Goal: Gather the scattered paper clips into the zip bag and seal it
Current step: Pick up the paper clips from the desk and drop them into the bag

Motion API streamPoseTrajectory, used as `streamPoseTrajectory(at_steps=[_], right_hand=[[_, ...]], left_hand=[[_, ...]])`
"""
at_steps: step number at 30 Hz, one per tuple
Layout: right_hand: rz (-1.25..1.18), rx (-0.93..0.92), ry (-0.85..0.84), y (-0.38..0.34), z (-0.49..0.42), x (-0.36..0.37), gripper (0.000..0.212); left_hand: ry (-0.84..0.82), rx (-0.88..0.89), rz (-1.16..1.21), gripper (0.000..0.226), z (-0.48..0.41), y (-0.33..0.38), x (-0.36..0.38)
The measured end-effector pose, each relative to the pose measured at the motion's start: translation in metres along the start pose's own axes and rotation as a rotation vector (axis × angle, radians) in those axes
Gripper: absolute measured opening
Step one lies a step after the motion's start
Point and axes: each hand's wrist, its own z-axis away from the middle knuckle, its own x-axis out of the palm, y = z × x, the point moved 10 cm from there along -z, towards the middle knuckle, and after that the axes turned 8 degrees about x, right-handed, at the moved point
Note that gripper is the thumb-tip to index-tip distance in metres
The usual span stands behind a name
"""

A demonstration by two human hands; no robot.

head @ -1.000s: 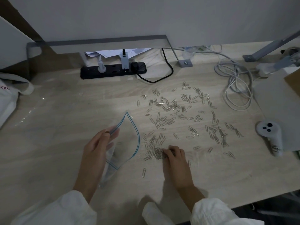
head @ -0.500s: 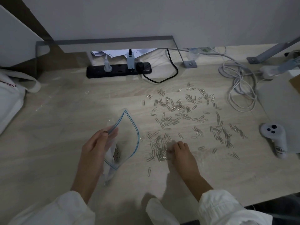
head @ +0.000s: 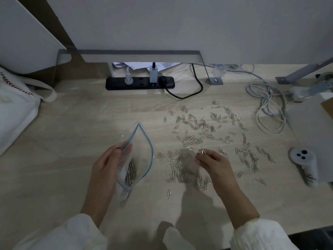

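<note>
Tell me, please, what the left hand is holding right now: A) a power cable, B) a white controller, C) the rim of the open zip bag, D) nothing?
C: the left hand pinches the blue-lined rim of the zip bag, whose mouth gapes open.

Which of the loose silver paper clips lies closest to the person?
The lone silver paper clip, lying by itself below the main scatter, just right of the clear blue-edged zip bag. All other loose clips lie farther up the wooden table.
</note>
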Motion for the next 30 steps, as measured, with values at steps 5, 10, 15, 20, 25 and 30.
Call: streamPoseTrajectory(at_steps=[5, 10, 15, 20, 25, 30], right_hand=[[-0.038, -0.161, -0.336, -0.063, 0.069, 0.092, 0.012], [0.360, -0.374, -0.377, -0.064, 0.099, 0.152, 0.019], [0.662, -0.632, -0.415, -0.060, 0.114, 0.172, 0.024], [0.621, -0.636, -0.036, -0.065, 0.057, 0.122, 0.024], [1.366, -0.659, -0.321, 0.046, 0.015, 0.159, 0.047], [1.644, -0.639, -0.326, 0.097, -0.002, 0.162, 0.052]], left_hand=[[0.022, -0.002, 0.035, 0.026, 0.003, 0.004, 0.001], [0.036, 0.027, 0.018, 0.024, 0.005, 0.009, -0.002], [0.075, 0.036, -0.016, 0.026, 0.001, 0.011, -0.020], [0.142, 0.043, -0.002, 0.028, -0.001, 0.011, -0.040], [0.153, 0.058, 0.007, 0.029, -0.008, 0.017, -0.046], [0.118, 0.076, -0.001, 0.029, -0.021, 0.025, -0.039]])
